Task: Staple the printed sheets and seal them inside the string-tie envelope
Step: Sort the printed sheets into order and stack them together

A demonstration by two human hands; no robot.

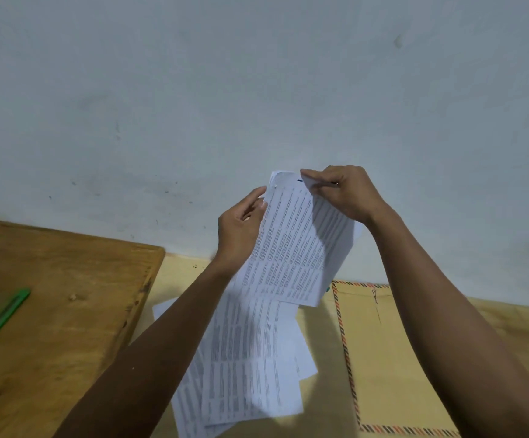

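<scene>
Both hands hold up a few printed sheets [294, 241] in front of the wall. My left hand [241, 226] grips their left edge near the top. My right hand [342, 191] pinches the top right corner, which is folded over. More printed sheets [250, 358] lie loosely fanned on the light table below. The brown string-tie envelope [383, 358], with a striped border, lies flat to their right, partly under my right forearm. No stapler is in view.
A darker wooden board [67, 295] sits at the left, raised above the light table [177, 279], with a green pen-like tool [0, 320] on it. A pale wall [256, 90] rises directly behind the table.
</scene>
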